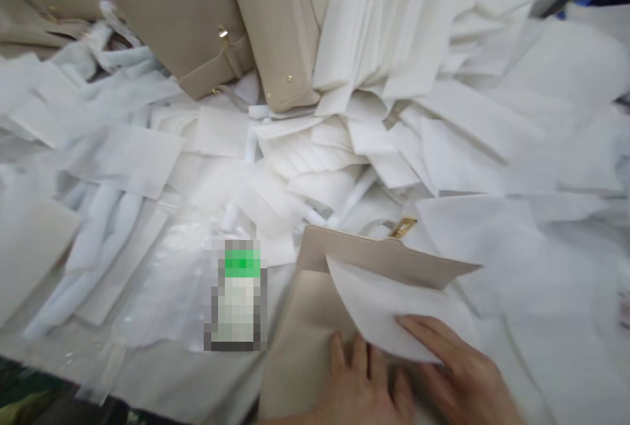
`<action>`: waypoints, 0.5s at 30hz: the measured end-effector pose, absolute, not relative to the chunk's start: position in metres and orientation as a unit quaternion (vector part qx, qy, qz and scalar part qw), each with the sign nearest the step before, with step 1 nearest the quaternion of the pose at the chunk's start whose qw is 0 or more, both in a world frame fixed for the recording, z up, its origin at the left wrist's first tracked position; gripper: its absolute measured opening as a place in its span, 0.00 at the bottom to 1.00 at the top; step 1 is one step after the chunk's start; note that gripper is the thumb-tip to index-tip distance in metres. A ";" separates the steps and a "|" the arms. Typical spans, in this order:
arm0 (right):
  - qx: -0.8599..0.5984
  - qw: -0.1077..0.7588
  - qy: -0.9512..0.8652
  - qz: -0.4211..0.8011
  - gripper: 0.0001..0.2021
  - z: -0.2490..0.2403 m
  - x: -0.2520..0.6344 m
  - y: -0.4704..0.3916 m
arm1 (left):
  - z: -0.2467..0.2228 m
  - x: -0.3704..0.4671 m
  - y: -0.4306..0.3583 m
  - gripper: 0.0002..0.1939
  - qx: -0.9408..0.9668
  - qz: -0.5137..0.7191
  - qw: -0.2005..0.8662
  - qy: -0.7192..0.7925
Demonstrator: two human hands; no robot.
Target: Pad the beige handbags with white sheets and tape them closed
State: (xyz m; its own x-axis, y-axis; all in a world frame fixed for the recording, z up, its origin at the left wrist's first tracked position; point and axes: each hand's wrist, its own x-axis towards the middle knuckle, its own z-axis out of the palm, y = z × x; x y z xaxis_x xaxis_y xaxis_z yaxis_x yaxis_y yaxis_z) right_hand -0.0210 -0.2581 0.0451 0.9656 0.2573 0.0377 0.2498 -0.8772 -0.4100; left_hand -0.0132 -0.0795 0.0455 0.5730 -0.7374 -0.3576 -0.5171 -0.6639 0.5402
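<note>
- While the right hand point(462, 363) gripped a white sheet point(378, 300) between its fingers, apparently controlling its loose edge, the left hand point(361, 389) rested ungripping, fingers parted, on a beige bag point(305, 320), likely steadying it.
- The bag lay near the front of the tabletop point(157, 379), its flap point(364, 249) turned back, giving the sheet room.
- Behind, two larger bags point(184, 25) leaned beside upright papers point(344, 38).
</note>
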 end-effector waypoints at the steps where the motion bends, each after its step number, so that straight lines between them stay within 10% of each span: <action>1: -0.974 0.202 -0.093 -0.028 0.16 0.051 -0.023 -0.259 | 0.055 -0.010 -0.076 0.21 0.854 -0.298 0.188 -0.382; 8: -0.980 0.145 -0.109 -0.086 0.20 0.078 -0.040 -0.255 | 0.075 -0.010 -0.062 0.35 0.818 -0.294 0.195 -0.454; 15: -0.948 0.195 -0.253 0.015 0.24 0.056 -0.039 -0.256 | 0.040 -0.032 -0.083 0.24 0.871 -0.171 0.214 -0.407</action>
State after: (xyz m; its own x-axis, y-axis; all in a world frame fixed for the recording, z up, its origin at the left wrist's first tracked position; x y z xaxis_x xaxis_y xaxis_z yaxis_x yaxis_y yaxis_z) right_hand -0.0387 -0.2564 0.0559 0.8720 0.4845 0.0697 0.4728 -0.7967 -0.3764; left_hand -0.0317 -0.0826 0.0397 0.6102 -0.7825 -0.1238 -0.6359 -0.5770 0.5125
